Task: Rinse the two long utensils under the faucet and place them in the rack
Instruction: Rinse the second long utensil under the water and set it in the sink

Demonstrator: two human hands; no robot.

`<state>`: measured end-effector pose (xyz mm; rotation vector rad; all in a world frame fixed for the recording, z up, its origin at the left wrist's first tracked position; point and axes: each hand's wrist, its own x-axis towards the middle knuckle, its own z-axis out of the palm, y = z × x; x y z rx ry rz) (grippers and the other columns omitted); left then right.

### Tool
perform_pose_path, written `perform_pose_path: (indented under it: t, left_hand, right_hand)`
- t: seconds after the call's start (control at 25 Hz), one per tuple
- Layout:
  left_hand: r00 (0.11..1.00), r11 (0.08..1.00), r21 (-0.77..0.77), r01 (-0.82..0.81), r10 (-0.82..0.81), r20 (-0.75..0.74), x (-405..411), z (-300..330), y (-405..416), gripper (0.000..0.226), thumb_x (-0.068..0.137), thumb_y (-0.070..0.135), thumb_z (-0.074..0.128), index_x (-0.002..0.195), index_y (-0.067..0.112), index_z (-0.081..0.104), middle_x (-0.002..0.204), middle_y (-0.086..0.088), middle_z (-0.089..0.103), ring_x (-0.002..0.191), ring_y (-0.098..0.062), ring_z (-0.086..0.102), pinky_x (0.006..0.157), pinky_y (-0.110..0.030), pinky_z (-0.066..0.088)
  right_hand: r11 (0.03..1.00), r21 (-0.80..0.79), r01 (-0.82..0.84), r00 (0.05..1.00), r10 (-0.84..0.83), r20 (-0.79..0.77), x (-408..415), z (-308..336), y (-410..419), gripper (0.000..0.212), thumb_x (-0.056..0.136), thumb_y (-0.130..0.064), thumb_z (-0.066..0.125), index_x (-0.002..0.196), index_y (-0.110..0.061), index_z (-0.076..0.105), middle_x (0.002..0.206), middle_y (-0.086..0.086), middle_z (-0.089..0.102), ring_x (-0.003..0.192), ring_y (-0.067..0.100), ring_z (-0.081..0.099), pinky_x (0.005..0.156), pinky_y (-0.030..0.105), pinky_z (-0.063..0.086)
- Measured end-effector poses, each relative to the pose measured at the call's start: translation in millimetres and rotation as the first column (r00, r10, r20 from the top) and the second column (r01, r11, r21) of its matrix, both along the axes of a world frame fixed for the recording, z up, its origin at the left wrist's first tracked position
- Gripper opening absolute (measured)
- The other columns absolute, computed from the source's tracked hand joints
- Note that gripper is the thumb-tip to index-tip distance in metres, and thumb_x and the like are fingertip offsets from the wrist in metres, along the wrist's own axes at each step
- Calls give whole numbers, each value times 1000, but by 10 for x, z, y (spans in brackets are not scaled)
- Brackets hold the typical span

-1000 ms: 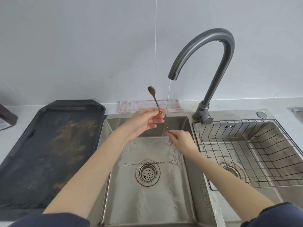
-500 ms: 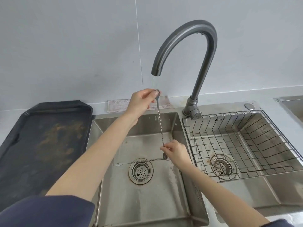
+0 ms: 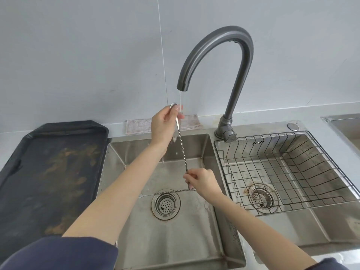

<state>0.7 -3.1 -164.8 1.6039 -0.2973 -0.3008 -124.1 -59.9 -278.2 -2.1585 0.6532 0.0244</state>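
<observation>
You pinch 1 twisted spoon (image 3: 181, 151) upright under the faucet (image 3: 218, 61) stream, left hand (image 3: 164, 125) at its bowl, right hand (image 3: 202, 182) at its foot, while utensil 2 (image 3: 165, 192) lies unrinsed in the sink (image 3: 175, 240) and the rack (image 3: 292, 172) holds neither.

The faucet (image 3: 231, 78) stands behind and between two sinks, the left sink (image 3: 194, 250) with a long twisted spoon (image 3: 165, 192) lying in it behind the drain (image 3: 165, 204), the right sink (image 3: 311, 234) holding a wire rack (image 3: 288, 172), and a tray (image 3: 48, 182) sits left of both.
</observation>
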Motion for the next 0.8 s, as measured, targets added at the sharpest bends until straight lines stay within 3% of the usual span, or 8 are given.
perform_pose_path:
  t: [0.12,0.24,0.36,0.44,0.56,0.68,0.8]
  left_hand:
    - [997,994,-87,60,-63,-40,7,25,0,12,90,11,55,88,20,62,73,11,67,55,5,63,70,-19,50]
    - [994,992,-120,40,-51,-92,-15,42,-35,9,88,17,59,91,15,67,73,4,68,52,2,65,70,-20,54]
    - [989,986,-141,94,-108,-100,-14,50,-60,14,90,13,55,101,14,64,79,2,68,58,2,68,69,-18,54]
    - [984,984,-68,162,-166,-59,-41,23,-45,16,90,8,53,101,19,60,83,3,68,61,6,67,70,-20,51]
    - [981,974,122,193,-191,-27,-103,-63,-21,22,89,8,54,110,10,61,100,-7,70,70,-1,67,73,-21,51]
    - [979,967,157,203,-196,-57,-109,-77,-26,24,90,8,51,113,6,60,115,-12,67,92,-20,69,80,-28,50]
    - [981,971,146,191,-183,-61,-67,-21,-50,23,95,16,45,109,7,61,99,-5,71,87,-18,72,73,-24,51]
  right_hand:
    - [999,35,2,1000,-2,-5,-50,-37,18,26,90,-18,55,67,-12,63,57,2,60,62,18,61,74,35,55]
    - [999,50,23,1000,-23,10,-50,-46,1,25,90,-16,54,73,-3,66,64,6,64,62,19,62,72,34,55]
    - [999,42,34,999,-34,6,-39,-17,-5,25,91,-15,55,72,-3,66,66,6,64,56,13,60,59,22,50]
    - [999,8,53,999,-53,1,-19,10,-9,27,90,-18,56,70,-3,66,66,10,68,44,1,55,50,14,42]
    - [994,-15,105,994,-105,25,13,45,-14,28,89,-21,58,71,-1,67,68,16,73,44,7,52,56,26,49]
    - [991,-51,122,992,-121,25,18,52,-11,27,86,-25,61,64,-9,57,64,14,71,62,26,63,67,35,54]
    - [991,-47,123,992,-122,17,2,34,-7,26,85,-26,62,66,-11,55,60,7,65,71,29,67,70,38,54]
